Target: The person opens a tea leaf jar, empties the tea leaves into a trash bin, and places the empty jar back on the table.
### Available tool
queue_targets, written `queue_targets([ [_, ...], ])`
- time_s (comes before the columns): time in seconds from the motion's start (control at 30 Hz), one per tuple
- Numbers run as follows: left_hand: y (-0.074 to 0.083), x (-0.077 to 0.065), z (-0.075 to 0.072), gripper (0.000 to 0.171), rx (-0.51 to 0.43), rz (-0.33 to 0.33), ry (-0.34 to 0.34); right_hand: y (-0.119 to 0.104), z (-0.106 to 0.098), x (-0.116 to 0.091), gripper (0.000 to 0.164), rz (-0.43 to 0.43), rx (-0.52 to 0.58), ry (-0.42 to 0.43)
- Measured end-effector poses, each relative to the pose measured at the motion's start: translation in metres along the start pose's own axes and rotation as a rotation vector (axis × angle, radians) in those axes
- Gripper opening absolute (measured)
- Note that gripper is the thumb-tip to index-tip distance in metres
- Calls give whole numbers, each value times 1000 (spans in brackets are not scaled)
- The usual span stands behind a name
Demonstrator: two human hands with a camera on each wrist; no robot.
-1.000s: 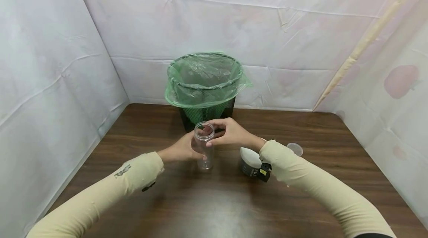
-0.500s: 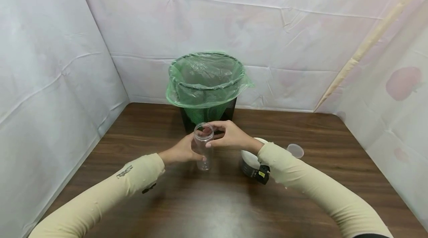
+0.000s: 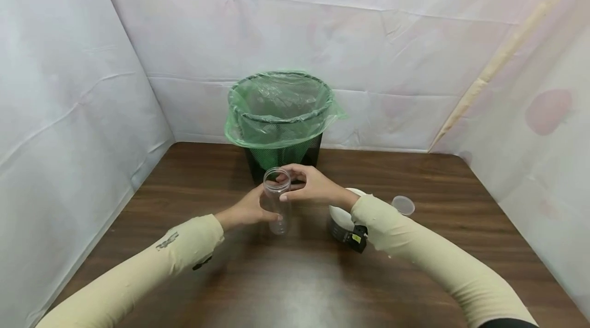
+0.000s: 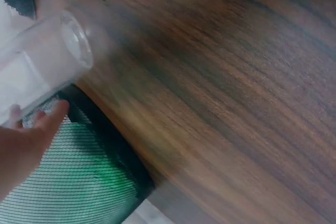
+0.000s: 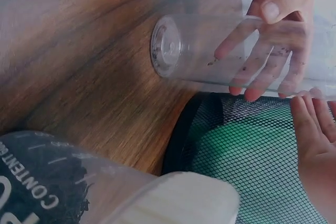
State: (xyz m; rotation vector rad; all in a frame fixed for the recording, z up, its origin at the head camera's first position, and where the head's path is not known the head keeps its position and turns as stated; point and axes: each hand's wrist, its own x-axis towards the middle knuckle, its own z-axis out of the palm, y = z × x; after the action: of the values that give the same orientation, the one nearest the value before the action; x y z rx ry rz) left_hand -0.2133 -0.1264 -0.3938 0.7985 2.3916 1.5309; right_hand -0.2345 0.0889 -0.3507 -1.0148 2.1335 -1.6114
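Bin (image 3: 315,149), 1; liner (image 3: 276,136) over it, 1. Before bin: left hand (image 3: 247,208), right hand (image 3: 316,186) — 2; clear jar (image 3: 277,204), 1. Right-front of bin: dark-labelled container (image 3: 341,233), 1; clear disc (image 3: 403,205) — 1.

my right hand (image 5: 317,163) cropped by the right wrist view's edge, the clear jar (image 5: 202,45) losing its mouth there too, the labelled container (image 3: 340,226) partly hidden behind my right sleeve (image 3: 392,225) in the head view

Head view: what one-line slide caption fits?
Left hand grips a clear jar, right hand at its neck, before a green-lined mesh bin.
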Motion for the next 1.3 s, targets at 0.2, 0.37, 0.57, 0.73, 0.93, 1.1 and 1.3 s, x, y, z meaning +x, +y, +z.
queue_targets([
  [0.2,8,-9,0,82,19,-64,11,-2,-3,-6,70,35,-19,18],
  [0.37,22,-28,-3,92,73,-238,50,-7,-21,-26,72,48,-154,72],
  [0.57,41,-59,-8,80,217,-321,-17,-11,-46,-55,70,76,-387,137],
  [0.73,51,-69,3,65,232,-231,-157,-11,-59,-76,71,155,-463,160],
  [0.93,55,-53,42,78,163,-71,-199,-3,-63,-92,71,200,-522,155],
  [1.1,48,-21,86,95,112,-118,-86,6,-61,-102,72,186,-590,175],
  [1.3,38,19,127,105,1,-197,89,19,-54,-112,73,132,-651,164],
])
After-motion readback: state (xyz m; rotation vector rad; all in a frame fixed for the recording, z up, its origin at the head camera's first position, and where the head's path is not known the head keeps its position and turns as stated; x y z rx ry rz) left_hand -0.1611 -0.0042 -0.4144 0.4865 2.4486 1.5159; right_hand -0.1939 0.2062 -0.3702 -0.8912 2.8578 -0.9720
